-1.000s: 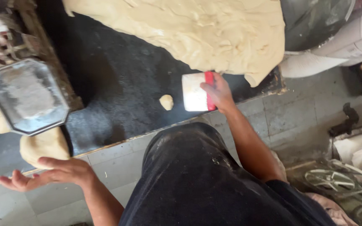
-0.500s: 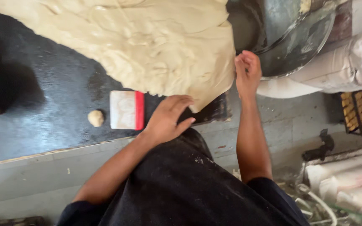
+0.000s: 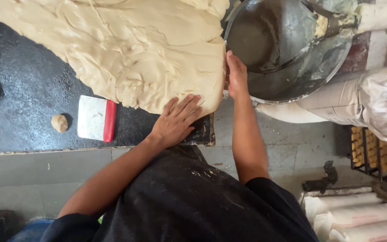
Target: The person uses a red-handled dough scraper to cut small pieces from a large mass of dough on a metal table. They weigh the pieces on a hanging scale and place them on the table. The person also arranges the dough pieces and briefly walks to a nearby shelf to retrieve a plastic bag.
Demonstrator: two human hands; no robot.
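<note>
A large slab of pale dough (image 3: 135, 49) covers much of the dark worktop (image 3: 19, 85). My left hand (image 3: 175, 120) lies flat with fingers spread on the dough's near corner. My right hand (image 3: 237, 76) presses against the dough's right edge, beside the rim of a big metal mixing bowl (image 3: 287, 49). A white scraper with a red handle (image 3: 96, 118) lies on the worktop left of my left hand. Further left sits a small dough ball (image 3: 59, 123). Neither hand grips anything.
White sacks (image 3: 350, 103) lean below the bowl at the right. A crate of pale items (image 3: 381, 157) stands at the far right, with wrapped white rolls (image 3: 350, 215) on the tiled floor (image 3: 32, 175) below it.
One second ago my right hand held the scraper; it now lies on the worktop. Both hands have moved to the dough's right corner, and the view has shifted right toward the bowl.
</note>
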